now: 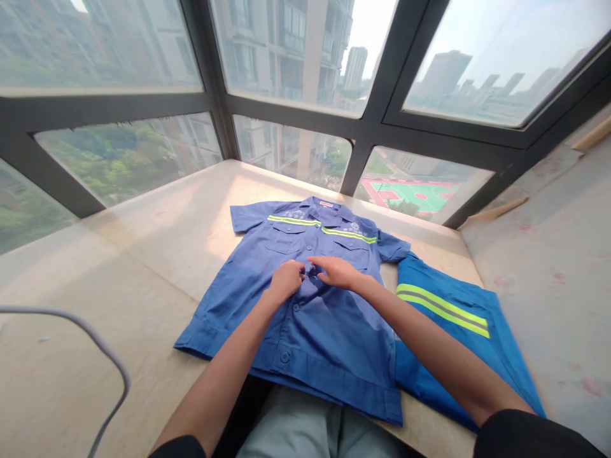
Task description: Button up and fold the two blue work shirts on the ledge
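Note:
A blue short-sleeved work shirt (248, 286) lies spread face up, collar away from me, with yellow-and-grey reflective stripes across the chest. Buttons run down its front; the lower ones show as fastened. My left hand (286, 280) is closed, its fingertips pinching the front edge at mid-placket, where the cloth is bunched up. Facing it from the other side, my right hand (337, 272) has its index finger and thumb apart, close to that same raised bit of cloth. Whether the right fingertips touch the fabric is hard to see.
Brighter blue folded garment (449, 356) with a reflective band lies right of the shirt, partly under my right forearm. A grey cable (109, 356) curves over the pale sill surface (143, 280) at left. Window frames (296, 108) close off the back; a patterned wall (548, 286) stands right.

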Motion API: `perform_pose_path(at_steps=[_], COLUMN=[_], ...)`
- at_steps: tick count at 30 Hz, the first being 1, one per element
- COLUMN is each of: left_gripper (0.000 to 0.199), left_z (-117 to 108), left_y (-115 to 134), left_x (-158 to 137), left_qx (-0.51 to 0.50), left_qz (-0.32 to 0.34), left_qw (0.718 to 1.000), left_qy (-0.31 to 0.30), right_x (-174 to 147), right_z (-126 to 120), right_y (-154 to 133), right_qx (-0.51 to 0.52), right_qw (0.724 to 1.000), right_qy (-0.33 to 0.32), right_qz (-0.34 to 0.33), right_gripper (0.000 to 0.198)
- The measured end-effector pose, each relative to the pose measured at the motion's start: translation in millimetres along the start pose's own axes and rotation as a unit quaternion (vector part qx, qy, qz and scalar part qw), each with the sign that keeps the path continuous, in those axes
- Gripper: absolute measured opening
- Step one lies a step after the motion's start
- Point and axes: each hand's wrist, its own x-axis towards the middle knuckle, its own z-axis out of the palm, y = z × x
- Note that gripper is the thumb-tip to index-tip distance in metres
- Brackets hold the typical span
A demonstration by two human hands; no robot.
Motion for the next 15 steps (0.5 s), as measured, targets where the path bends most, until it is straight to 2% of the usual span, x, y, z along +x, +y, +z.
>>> perform_pose_path(at_steps=[3,5,9,15], left_gripper=[0.021,0.019,0.02,0.009], left_z=[-1,-1,3,5], left_y=[-2,-2,0,-5], left_x=[7,9,12,17], left_qx=[-0.011,-0.02,-0.061,-0.201], left_qz=[0.014,0.01,-0.021,-0.057], left_qw=[1.0,1.0,0.997,0.977], left_qy=[-0.006,0.001,0.032,0.04], right_x=[8,10,8,-3], right_z=[2,4,18,38], right_y=[4,4,3,7], right_qx=[-0.028,-0.053,-0.076,-0.025], right_qw=[0.999,0.998,0.993,0.991], right_qy=[-0.021,-0.003,0.062,0.118], right_qz=[-0.029,-0.04,-0.065,-0.063], right_gripper=[0.025,0.015,0.017,0.017])
